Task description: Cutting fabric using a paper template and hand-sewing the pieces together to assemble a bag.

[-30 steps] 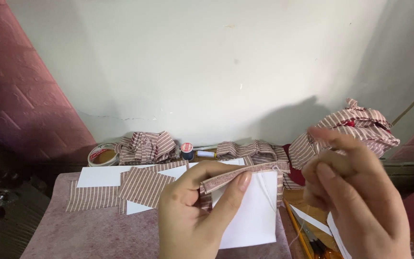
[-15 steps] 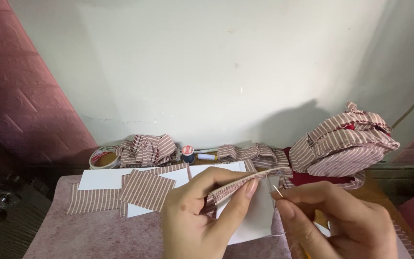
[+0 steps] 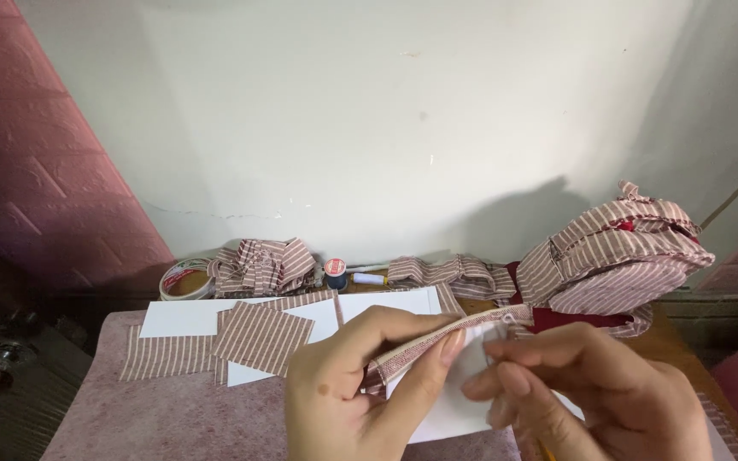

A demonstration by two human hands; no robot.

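Red-and-white striped fabric strip (image 3: pixel 437 337), white paper sheets (image 3: pixel 183 318), mauve table cover (image 3: pixel 155 418), pink brick wall (image 3: pixel 36 154).

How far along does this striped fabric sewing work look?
Done: striped squares lie cut out on white paper sheets. In hand: the left hand pinches a folded striped strip while the right hand works at its edge; no needle is visible. Left: a heap of striped fabric and bunched scraps lie untouched by the wall.

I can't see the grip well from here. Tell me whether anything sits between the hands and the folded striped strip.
Nothing visible does. The left hand pinches the folded striped strip directly, and the right hand has its fingertips at the strip's right end, with only the white paper behind.
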